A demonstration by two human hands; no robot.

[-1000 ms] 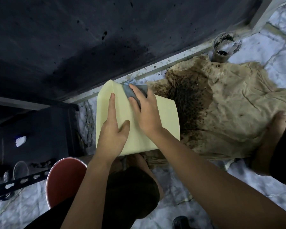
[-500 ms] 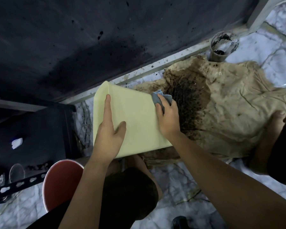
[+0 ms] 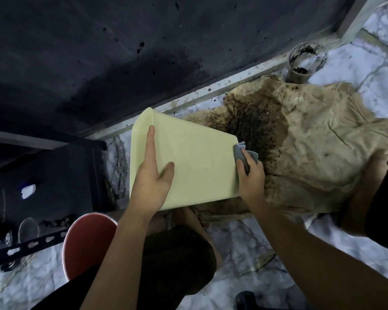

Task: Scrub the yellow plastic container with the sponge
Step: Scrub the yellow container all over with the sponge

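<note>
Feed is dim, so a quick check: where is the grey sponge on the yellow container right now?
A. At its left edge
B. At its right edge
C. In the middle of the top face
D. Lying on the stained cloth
B: the right hand pinches the grey sponge against the right edge of the yellow container.

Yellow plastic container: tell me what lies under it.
Under the yellow plastic container, the stained beige cloth and marble floor run beneath its edges; whatever lies directly below is covered.

Pale yellow plastic container tilted on its side, grey sponge at its right edge
</note>
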